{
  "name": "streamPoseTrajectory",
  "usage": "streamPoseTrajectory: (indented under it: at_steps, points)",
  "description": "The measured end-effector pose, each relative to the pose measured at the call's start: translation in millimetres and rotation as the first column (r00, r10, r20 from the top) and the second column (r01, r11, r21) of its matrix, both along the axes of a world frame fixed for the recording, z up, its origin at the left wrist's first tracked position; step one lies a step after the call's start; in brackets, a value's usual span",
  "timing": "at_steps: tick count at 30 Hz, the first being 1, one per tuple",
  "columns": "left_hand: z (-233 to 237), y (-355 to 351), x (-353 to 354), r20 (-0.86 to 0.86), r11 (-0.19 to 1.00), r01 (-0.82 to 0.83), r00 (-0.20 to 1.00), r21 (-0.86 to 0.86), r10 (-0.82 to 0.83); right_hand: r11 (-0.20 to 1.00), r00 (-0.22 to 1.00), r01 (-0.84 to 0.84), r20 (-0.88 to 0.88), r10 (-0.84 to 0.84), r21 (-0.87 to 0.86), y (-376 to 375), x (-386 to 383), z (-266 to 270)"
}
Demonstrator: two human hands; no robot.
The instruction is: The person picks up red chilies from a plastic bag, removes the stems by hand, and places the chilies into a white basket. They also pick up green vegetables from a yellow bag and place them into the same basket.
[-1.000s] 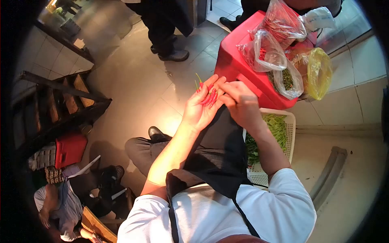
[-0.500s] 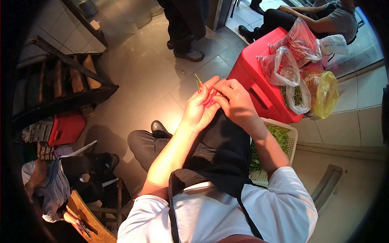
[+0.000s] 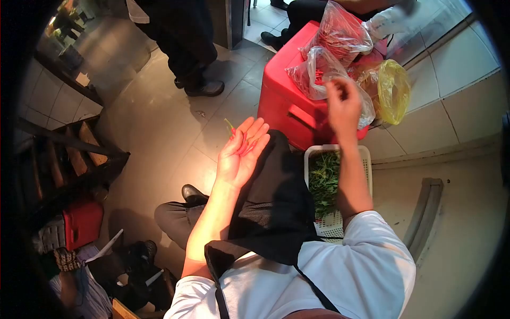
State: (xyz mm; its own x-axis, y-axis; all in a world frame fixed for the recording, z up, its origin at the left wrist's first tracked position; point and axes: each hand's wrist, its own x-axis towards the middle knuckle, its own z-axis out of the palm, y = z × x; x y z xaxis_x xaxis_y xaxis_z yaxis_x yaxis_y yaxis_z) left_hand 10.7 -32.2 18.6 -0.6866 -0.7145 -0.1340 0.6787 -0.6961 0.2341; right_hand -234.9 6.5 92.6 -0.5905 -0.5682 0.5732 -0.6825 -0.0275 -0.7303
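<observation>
Palm up over the lap, my left hand [image 3: 240,151] holds several red chilies [image 3: 243,146], one with a green stem, its fingers curled loosely around them. My right hand [image 3: 342,103] is raised over the red box, beside a clear plastic bag [image 3: 317,69] with something red in it. Its fingers are bent, and whatever they hold, if anything, is too small to make out. Behind that bag lies a larger clear bag of red chilies [image 3: 340,34]. A yellow plastic bag [image 3: 394,93] stands open to the right.
The bags rest on a red box [image 3: 287,95]. Below it is a white basket [image 3: 365,159] with green leaves [image 3: 325,178]. A person in dark trousers [image 3: 186,45] stands ahead; other people sit at the lower left and top right. Wooden steps [image 3: 79,149] are at the left.
My right hand has left my left hand and moved right to the bags on the red box. My left hand has opened somewhat around the chilies. The whole view has shifted.
</observation>
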Motion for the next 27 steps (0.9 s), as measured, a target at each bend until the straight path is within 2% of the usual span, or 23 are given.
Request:
streamPoseTrajectory:
  at_steps: [2,3,5,6,8,9,10,11,13,18,21,22,23,24,25,26,27]
  points:
    - [2,-3,-5,-0.032,1.000,0.022,0.999,-0.010,-0.023,0.993,0.992,0.112,-0.068,-0.109,0.037,-11,-43,-2]
    - [3,-4,-9,-0.041,0.999,0.029,0.999,-0.022,-0.030,0.997,0.990,0.077,-0.123,-0.075,0.016,-21,-65,-13]
    - [6,-3,-13,-0.042,0.999,0.029,0.999,-0.044,-0.031,0.986,0.851,0.144,-0.520,-0.078,0.087,-29,-77,-21]
    - [7,-4,-15,-0.037,0.998,0.024,0.999,-0.056,-0.026,0.991,0.911,0.022,-0.410,0.034,0.131,-32,-65,-17]
    - [11,-5,-18,-0.008,0.996,0.013,1.000,-0.090,-0.014,0.955,0.951,-0.231,-0.166,0.263,0.188,-15,-13,5]
    - [10,-6,-17,-0.008,0.997,0.005,1.000,-0.079,-0.006,0.862,0.892,-0.429,-0.023,0.451,0.268,-5,15,15]
    - [8,-7,-18,-0.007,0.998,0.001,1.000,-0.070,-0.001,0.758,0.755,-0.567,-0.165,0.635,0.321,-5,28,6]
    - [7,-8,-18,-0.005,0.998,0.000,1.000,-0.062,0.000,0.732,0.678,-0.594,-0.281,0.679,0.334,-3,43,-7]
    - [0,-9,-17,0.014,0.996,0.004,1.000,-0.088,-0.002,0.683,0.647,-0.666,-0.222,0.729,0.301,-4,69,-15]
    - [-8,-7,-13,0.050,0.992,0.034,0.998,-0.121,-0.029,0.564,0.562,-0.752,-0.117,0.819,0.340,-11,71,-32]
    - [-5,0,-15,0.060,0.987,0.079,0.996,-0.137,-0.072,0.279,0.338,-0.893,0.118,0.934,0.352,-20,73,-12]
    - [-20,0,-14,0.063,0.983,0.096,0.994,-0.158,-0.087,0.347,0.339,-0.863,-0.087,0.937,0.368,-25,69,-26]
    - [-12,3,-16,0.145,0.991,0.075,0.988,-0.109,-0.059,0.343,0.338,-0.863,-0.079,0.938,0.370,-27,70,-31]
    - [-16,1,-13,0.112,0.985,0.128,0.987,-0.117,-0.115,0.286,0.328,-0.856,0.025,0.944,0.431,-23,69,-17]
    - [-10,2,-11,0.176,0.981,0.144,0.977,-0.132,-0.120,0.173,0.337,-0.757,0.149,0.930,0.630,-25,61,-25]
    - [-13,-1,-7,0.164,0.966,0.194,0.972,-0.170,-0.167,0.268,0.417,-0.714,0.084,0.905,0.647,-18,60,-21]
    - [-9,0,-4,0.226,0.972,0.201,0.959,-0.123,-0.170,0.377,0.455,-0.734,-0.003,0.891,0.565,-15,61,-21]
